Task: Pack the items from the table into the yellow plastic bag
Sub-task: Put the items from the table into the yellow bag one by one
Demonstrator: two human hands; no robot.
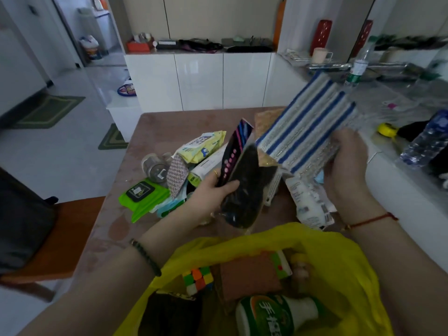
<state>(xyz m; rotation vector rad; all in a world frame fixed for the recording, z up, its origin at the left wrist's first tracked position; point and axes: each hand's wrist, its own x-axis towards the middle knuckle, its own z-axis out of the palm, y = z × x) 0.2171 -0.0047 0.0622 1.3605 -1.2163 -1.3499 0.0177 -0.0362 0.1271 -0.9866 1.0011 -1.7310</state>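
Head view:

- **Left grip** (213, 190): clenched on a dark packet (240, 180) with pink dots, thumb across its front. The packet is upright and off the table (169, 127).
- **Right grip** (346, 166): at 3 o'clock from the packet, grasping one end of a blue-and-white striped cloth pack (308, 132). The pack is raised and reaches toward 11 o'clock.
- **Yellow plastic bag** (327, 253): at 6 o'clock, mouth open. Inside are a puzzle cube (197, 278), a brown pad (247, 275) and a green-and-white bottle (274, 316).
- **Unpacked on the table:**
  - At 9 to 11 o'clock of the left grip: green wipes pack (143, 195), sparkly case (177, 175), metal tin (155, 166), pale yellow wipes pack (203, 145).
  - At 7 o'clock of the right grip: white pouch (308, 202).
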